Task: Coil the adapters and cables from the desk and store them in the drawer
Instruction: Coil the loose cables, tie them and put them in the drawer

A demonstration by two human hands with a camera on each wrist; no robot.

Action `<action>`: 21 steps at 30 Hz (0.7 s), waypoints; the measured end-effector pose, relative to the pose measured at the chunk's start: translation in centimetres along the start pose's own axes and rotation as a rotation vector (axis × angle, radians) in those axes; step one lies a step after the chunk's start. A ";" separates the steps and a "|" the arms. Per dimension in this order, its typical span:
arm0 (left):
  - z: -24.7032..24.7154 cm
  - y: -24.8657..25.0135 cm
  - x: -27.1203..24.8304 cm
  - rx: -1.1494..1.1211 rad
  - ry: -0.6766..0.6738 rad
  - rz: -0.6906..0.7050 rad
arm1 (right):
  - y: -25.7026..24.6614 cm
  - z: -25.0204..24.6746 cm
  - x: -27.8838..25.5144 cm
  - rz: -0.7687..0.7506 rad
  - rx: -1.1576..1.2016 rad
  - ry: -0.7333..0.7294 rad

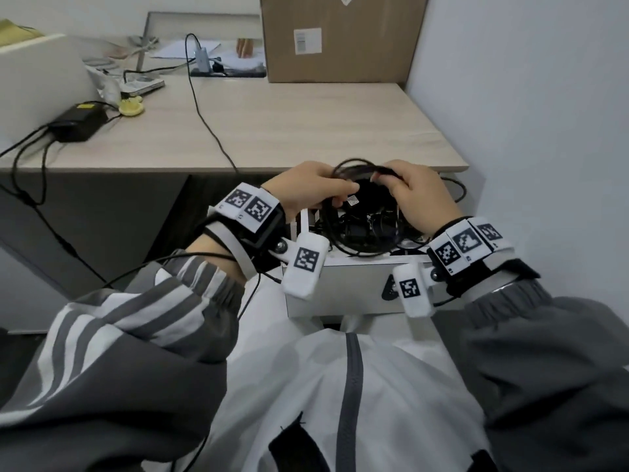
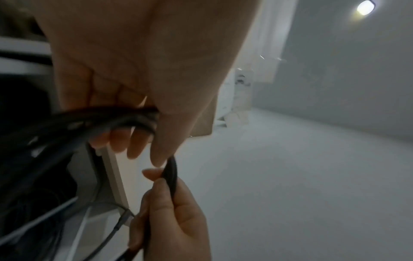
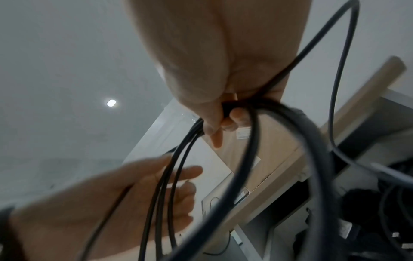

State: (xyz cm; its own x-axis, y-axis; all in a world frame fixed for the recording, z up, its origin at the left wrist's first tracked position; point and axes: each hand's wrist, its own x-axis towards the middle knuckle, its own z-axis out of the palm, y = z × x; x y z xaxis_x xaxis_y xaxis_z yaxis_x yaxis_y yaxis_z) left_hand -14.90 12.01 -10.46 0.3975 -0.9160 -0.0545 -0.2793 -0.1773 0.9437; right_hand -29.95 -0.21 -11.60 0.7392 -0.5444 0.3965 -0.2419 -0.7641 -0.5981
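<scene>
Big light-wood table point(image 1: 306, 124) fills most of the head view, with a tall cardboard box point(image 1: 340, 35) standing at its far edge against the wall. Below the table's front edge sits the white drawer point(image 1: 340, 287), pulled open and already stuffed with a dark tangle of cables and adapters point(image 1: 360, 226). Over on the left of the table there's a black power brick point(image 1: 76, 122) with its leads trailing off the edge, and a small grey hub point(image 1: 201, 61) further back with a thin black wire running down toward the drawer. Right above the open drawer both hands are busy with a coiled black cable point(image 1: 357, 166) — the left hand point(image 1: 311, 189) has its fingers curled round one side of the loops, the right hand point(image 1: 413, 195) pinches the bundle at the top between thumb and fingers. The wrist views show the same thing close up: several strands gathered in the left hand's point(image 2: 143, 74) grip and the right hand's point(image 3: 214, 70) — bit blurry though.
</scene>
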 end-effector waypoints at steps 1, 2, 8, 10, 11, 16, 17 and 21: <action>-0.2 0.4 0.1 0.109 -0.013 0.019 | -0.2 0.0 0.1 -0.039 -0.058 -0.037; -0.1 1.0 0.1 0.203 -0.016 0.042 | -0.4 -0.1 0.2 -0.080 -0.099 -0.065; 1.3 2.7 0.2 0.360 -0.068 0.050 | -1.1 -0.2 -0.3 -0.127 -0.043 0.019; 1.3 2.2 0.4 0.342 -0.039 0.064 | -0.6 -0.5 -0.6 -0.091 0.003 0.040; 1.4 1.8 0.5 0.290 -0.023 0.072 | -0.3 -0.6 -0.8 -0.088 -0.007 0.041; 1.0 0.8 1.1 -0.200 0.060 0.020 | 2.2 -1.7 -1.9 -0.003 -0.099 -0.050; 0.7 0.5 1.1 -0.293 0.056 0.005 | 2.7 -2.0 -2.2 0.026 -0.073 -0.057; 0.7 -0.3 1.0 -0.589 0.079 -0.038 | 2.7 -2.2 -2.8 0.080 0.074 -0.051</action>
State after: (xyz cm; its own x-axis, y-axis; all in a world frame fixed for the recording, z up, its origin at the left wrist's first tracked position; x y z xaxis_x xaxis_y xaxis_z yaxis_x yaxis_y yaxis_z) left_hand -15.01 10.87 -11.06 0.4679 -0.8793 -0.0885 0.2594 0.0410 0.9649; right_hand -34.08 -1.47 -12.76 0.7509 -0.5826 0.3110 -0.2555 -0.6906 -0.6766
